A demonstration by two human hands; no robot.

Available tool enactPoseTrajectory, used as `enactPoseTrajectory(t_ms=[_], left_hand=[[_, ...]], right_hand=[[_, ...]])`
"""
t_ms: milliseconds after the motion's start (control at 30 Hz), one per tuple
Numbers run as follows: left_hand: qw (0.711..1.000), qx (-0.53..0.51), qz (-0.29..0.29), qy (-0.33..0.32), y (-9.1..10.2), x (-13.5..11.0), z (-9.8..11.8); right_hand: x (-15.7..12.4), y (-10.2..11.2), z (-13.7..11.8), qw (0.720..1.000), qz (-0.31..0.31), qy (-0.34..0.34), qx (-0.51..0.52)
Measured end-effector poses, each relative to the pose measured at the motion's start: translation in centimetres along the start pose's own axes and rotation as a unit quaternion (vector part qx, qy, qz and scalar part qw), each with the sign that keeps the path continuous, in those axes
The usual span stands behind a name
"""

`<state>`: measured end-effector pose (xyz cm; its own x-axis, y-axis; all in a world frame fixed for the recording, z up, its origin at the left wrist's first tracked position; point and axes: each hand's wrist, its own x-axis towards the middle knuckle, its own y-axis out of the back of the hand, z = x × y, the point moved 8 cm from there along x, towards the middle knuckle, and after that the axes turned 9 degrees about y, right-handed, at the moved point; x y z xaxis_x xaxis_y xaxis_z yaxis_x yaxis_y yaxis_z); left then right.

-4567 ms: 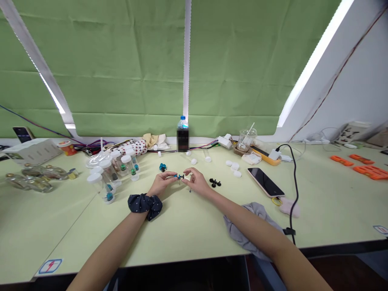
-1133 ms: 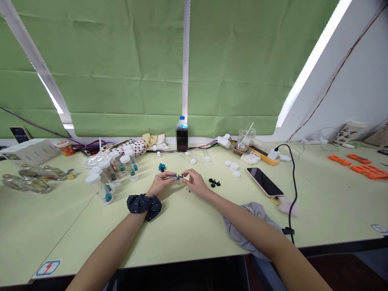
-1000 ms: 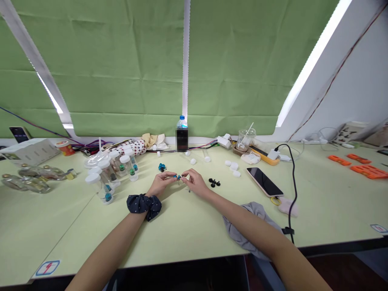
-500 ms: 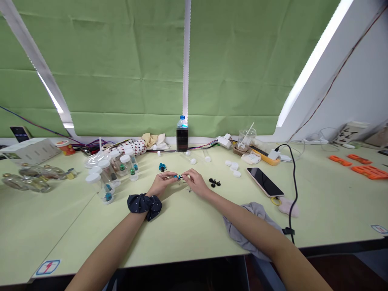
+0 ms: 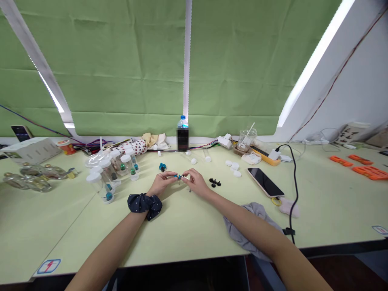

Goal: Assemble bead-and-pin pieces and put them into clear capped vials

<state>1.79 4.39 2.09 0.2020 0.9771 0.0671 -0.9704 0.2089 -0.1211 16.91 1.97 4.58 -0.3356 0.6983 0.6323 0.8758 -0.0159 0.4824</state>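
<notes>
My left hand (image 5: 161,182) and my right hand (image 5: 195,182) meet over the middle of the pale green table (image 5: 188,226). Both pinch a tiny blue piece (image 5: 178,176) between their fingertips; it is too small to make out in detail. A dark dotted scrunchie (image 5: 144,203) sits round my left wrist. A little pile of blue pieces (image 5: 163,166) lies just beyond my left hand. Small black pieces (image 5: 214,182) lie to the right of my right hand.
Clear vials with white caps (image 5: 112,171) stand at the left, glass bottles (image 5: 33,180) lie further left. A water bottle (image 5: 182,139) stands at the back, loose white caps (image 5: 233,167), a phone (image 5: 265,182) and a black cable (image 5: 293,190) are at the right. A grey cloth (image 5: 242,234) hangs at the front edge.
Hardly anything differs: both hands stay together on the small blue piece, with only slight shifts of the fingertips.
</notes>
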Motion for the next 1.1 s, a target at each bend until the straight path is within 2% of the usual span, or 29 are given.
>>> enactPoseTrajectory(t_ms=[500,700,1100], left_hand=[[1.000,0.003,-0.009,-0.002,-0.13,0.03,-0.09],[1.000,-0.005,0.015,-0.002,0.14,0.01,0.07],[1.000,0.001,0.001,-0.006,0.12,0.11,-0.12]], right_hand=[[0.02,-0.07,0.18,1.000,-0.002,-0.001,-0.005],[-0.09,0.06,-0.14,1.000,-0.008,-0.020,0.007],[-0.06,-0.01,0.03,1.000,-0.003,0.006,-0.001]])
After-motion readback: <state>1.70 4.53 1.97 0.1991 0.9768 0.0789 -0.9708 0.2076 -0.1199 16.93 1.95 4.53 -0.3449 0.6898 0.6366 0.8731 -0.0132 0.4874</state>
